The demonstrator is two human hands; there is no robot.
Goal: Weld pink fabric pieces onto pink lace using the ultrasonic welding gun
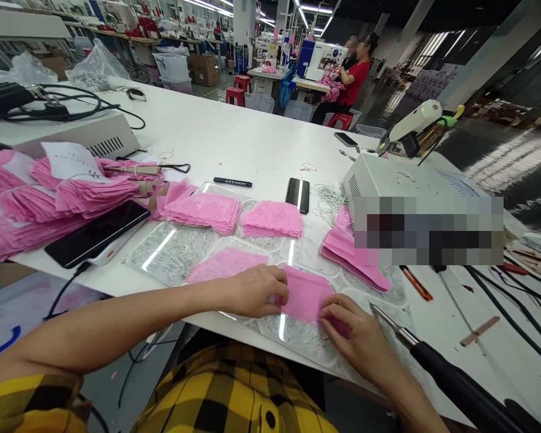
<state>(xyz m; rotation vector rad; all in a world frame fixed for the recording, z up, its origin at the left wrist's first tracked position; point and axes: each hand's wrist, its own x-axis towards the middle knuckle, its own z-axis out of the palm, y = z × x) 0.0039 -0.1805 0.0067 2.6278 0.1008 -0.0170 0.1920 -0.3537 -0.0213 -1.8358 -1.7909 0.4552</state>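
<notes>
A small pink fabric piece (304, 293) lies on a clear patterned mat (162, 255) in front of me. At its left edge, my left hand (258, 291) is closed, fingertips pinching the cloth. My right hand (354, 328) pinches the right edge between thumb and fingers. Just right of that hand is a soldering-iron-like tool (408, 340) with a metal tip and black handle; it is not between the fingertips. Another flat pink piece (229, 264) lies beyond my left wrist. Farther back are two stacks of pink lace pieces, left (202, 211) and right (273, 219).
A folded pink bundle (356, 258) lies by a grey machine box (397, 180). Bundled pink fabric (67, 192) and a large phone (98, 234) are at left. A black marker (232, 182), small phone (297, 195), orange cutter (417, 284) and cables surround the mat. A person (358, 75) sits beyond.
</notes>
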